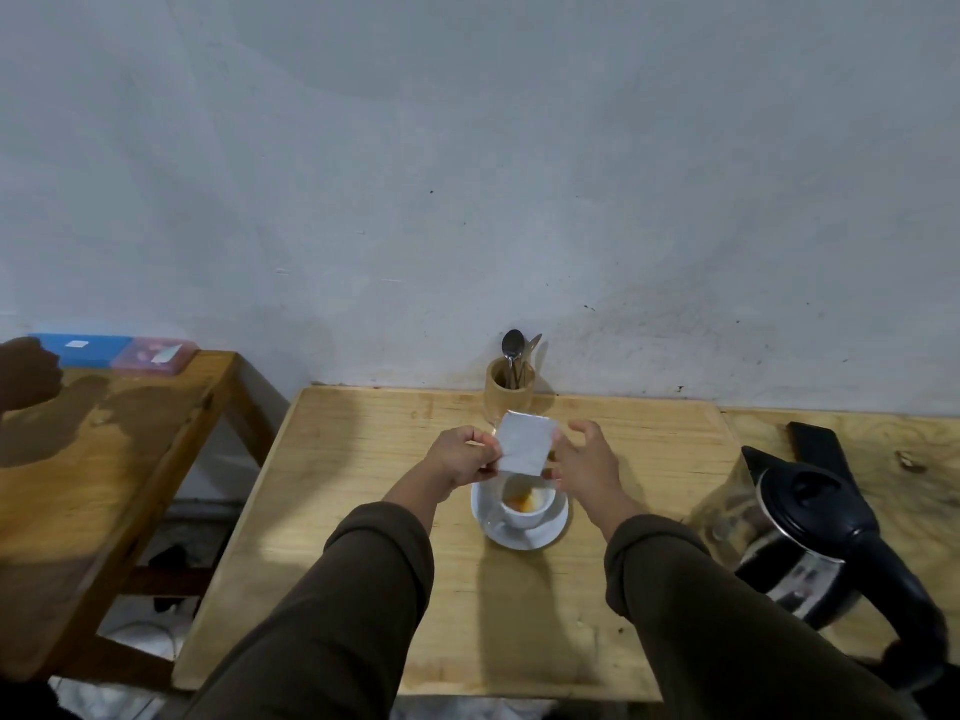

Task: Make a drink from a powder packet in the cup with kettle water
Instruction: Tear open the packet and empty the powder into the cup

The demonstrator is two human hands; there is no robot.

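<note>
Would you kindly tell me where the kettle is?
The kettle stands at the right edge of the head view, on the table, right of the cup.

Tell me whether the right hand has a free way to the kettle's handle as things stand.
Probably yes. The right hand is open beside the packet and holds nothing, and the kettle stands on that same side. Its black handle faces the person, with only bare table between.
</note>
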